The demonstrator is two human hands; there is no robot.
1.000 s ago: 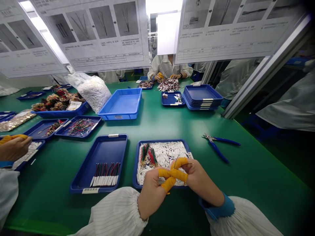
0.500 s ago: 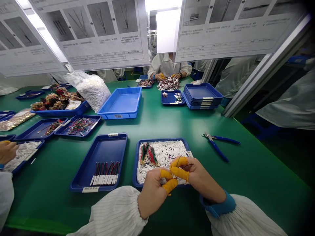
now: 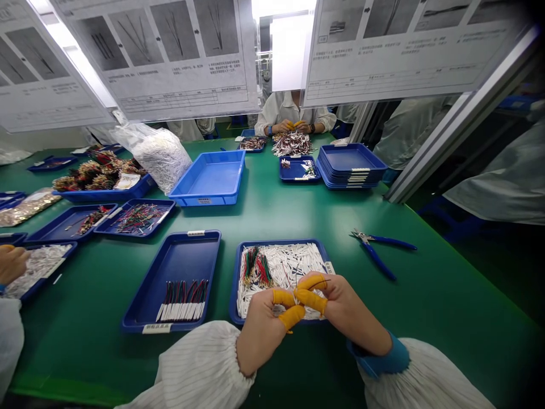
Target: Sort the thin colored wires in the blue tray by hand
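- Beyond the grip stretches a green desk [image 3: 272, 221], beneath hanging instruction sheets [image 3: 183, 62]; a co-worker [image 3: 283, 111] is at its far end.
- Blue-handled pliers [image 3: 378, 261] lie spread right of the grip, a blue tray [image 3: 189, 255] of wire bundles [image 3: 183, 301] left.
- Left hand [image 3: 261, 326] and right hand [image 3: 343, 304] meet above a tray of white tubes [image 3: 293, 258], the right pinching thin wires [image 3: 323, 281].
- Yellow-covered fingers hide the wires' lower ends; whether the left pinches anything, I cannot tell.
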